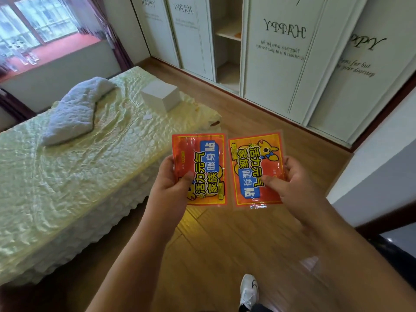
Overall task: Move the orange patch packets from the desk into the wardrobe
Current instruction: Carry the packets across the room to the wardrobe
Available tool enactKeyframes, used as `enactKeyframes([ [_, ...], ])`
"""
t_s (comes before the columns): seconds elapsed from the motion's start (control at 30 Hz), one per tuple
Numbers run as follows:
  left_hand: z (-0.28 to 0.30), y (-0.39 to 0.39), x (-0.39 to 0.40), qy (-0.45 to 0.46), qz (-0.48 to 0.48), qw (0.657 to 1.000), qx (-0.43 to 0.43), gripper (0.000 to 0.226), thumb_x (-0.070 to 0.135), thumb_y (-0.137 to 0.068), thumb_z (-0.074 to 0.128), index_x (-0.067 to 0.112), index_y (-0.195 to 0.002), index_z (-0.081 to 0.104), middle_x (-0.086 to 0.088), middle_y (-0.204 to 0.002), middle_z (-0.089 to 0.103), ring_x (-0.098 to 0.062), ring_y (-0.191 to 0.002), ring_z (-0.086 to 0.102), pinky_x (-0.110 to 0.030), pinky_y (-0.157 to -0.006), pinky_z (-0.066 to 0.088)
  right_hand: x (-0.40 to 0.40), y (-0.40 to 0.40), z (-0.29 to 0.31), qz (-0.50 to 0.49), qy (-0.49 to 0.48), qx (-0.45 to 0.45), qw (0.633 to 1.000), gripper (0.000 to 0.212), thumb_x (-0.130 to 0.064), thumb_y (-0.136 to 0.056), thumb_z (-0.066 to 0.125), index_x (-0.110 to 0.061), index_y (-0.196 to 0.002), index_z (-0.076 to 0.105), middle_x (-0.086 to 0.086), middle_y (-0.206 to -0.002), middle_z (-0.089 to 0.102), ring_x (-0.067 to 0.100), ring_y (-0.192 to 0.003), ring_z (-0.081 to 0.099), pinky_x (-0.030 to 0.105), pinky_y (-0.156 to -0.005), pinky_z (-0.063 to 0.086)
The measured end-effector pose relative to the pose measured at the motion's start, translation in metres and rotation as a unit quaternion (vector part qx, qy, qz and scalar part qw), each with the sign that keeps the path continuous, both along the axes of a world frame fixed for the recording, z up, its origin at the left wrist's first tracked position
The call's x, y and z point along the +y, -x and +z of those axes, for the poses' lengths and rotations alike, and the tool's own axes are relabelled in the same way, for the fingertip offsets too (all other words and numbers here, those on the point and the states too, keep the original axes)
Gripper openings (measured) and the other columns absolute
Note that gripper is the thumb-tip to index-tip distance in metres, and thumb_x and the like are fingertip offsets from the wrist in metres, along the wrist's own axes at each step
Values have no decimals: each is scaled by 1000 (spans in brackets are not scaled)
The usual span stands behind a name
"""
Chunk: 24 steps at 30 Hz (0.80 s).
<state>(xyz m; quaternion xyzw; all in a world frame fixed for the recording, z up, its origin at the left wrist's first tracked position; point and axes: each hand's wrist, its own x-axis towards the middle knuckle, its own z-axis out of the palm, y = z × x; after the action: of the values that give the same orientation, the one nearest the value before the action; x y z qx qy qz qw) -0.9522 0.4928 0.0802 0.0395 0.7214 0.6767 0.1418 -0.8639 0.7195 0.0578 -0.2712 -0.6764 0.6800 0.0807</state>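
Window (38, 30) light falls across the far left, and below it the bed (67, 176) runs along that side under a pale green cover, with a rumpled towel (74, 113) and a white box (161, 95) lying on it. Just right of the bed's near corner the left hand (171, 179) pinches the left packet (199, 168), thumb laid on its face and fingers curled behind its left edge. Beside it, edges close but not overlapping, the right packet (255, 171) is pinched the same way by the right hand (290, 179), thumb on its lower front. Both orange packets are held in the air over the wooden floor (225, 255) with their long axes pointing away from the body, off the surface already. Ahead and slightly right stands the wardrobe (281, 64), its gap (227, 46) open between sliding doors and a shelf visible inside, with something orange on it that I cannot make out. That gap lies up and forward of both hands, a little nearer the left packet's line. Judging from this, the carry is mid-way; what remains is stepping closer and reaching each packet end-first through the narrow opening. At the bottom a white shoe (248, 291) shows.
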Motion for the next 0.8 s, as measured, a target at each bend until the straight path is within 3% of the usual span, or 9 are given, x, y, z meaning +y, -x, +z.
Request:
enactKeyframes([
  [0.1,-3,16,23,-9,5,1000,-1,33,-1,-104,52,22,-127,61,-6,-114,79,-27,-105,76,-51,-92,59,23,20,1,4,-7,-2,1000,31,-14,-97,70,-27,-122,58,-7,-109,75,9,-86,77,27,-68,61],
  [0.27,-8,40,44,-15,9,999,-28,32,-1,-104,51,20,-126,60,-3,-109,80,-21,-95,78,-39,-77,62,47,48,-7,-6,5,-7,1000,31,-7,-96,69,-27,-119,60,-8,-106,75,7,-84,76,21,-63,59],
  [0.47,-22,90,66,-9,8,999,-40,31,0,-104,51,21,-125,60,-4,-111,80,-28,-103,76,-43,-81,60,66,85,-22,-25,3,-53,998,28,-7,-96,69,-29,-111,60,-4,-107,77,10,-83,78,36,-76,61],
  [0.63,-26,147,84,-17,-16,999,-39,31,2,-104,53,23,-124,62,-6,-116,78,-29,-109,74,-58,-99,56,79,130,-15,-36,-30,-74,996,27,-16,-94,74,-30,-114,62,-5,-108,78,19,-93,78,52,-90,62],
  [0.8,-12,225,98,-38,-48,998,-33,33,3,-104,54,32,-113,67,-7,-116,78,-36,-110,73,-64,-98,55,90,192,6,-67,-46,-73,994,35,-18,-95,73,-27,-126,60,-5,-111,77,19,-94,78,52,-91,61],
])
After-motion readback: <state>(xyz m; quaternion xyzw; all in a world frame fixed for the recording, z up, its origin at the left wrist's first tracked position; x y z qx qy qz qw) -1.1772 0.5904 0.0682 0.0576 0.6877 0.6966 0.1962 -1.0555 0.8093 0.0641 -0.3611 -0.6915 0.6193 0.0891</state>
